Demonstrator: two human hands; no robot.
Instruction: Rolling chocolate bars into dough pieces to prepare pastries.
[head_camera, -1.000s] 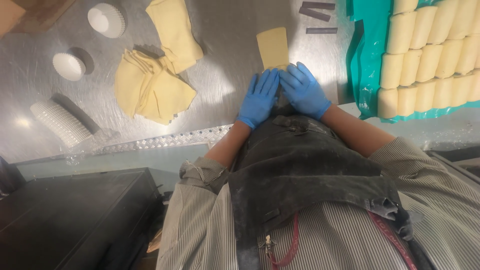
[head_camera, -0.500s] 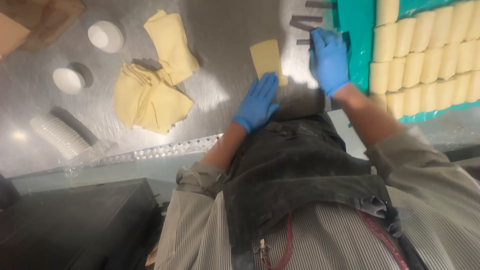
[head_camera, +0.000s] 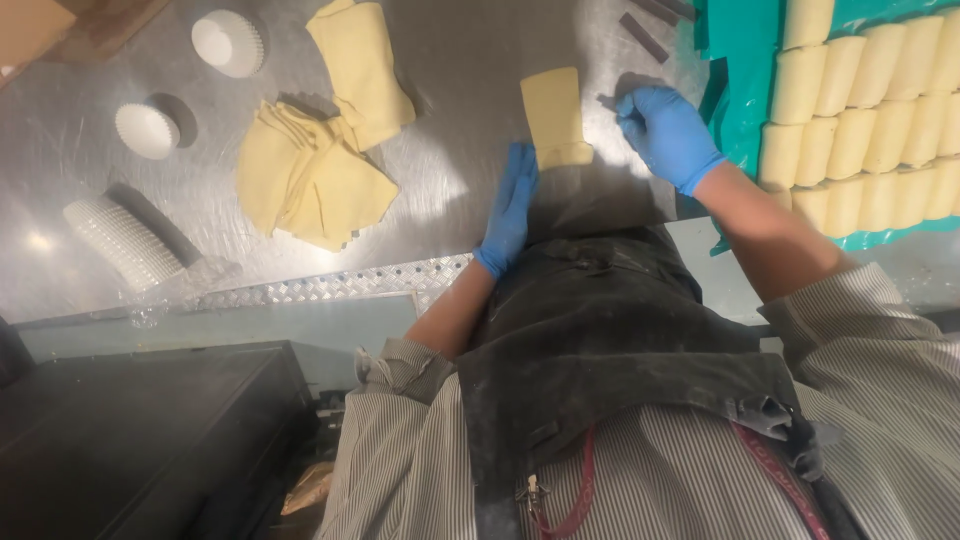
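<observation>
Under right hand (head_camera: 665, 130), stick (head_camera: 607, 101) half-hidden

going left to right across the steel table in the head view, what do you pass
sleeve of paper cups → pile of dough sheets → left hand → single dough rectangle → right hand → teal tray of rolled dough pieces

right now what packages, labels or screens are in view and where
No labels or screens show.
Cardboard box: top left corner of the steel table, brown, mostly out of frame.
Sleeve of paper cups: left side of the table, a white ribbed stack lying on its side in clear wrap.
Teal plastic sheet: right side, under rows of pale dough rolls.
</observation>
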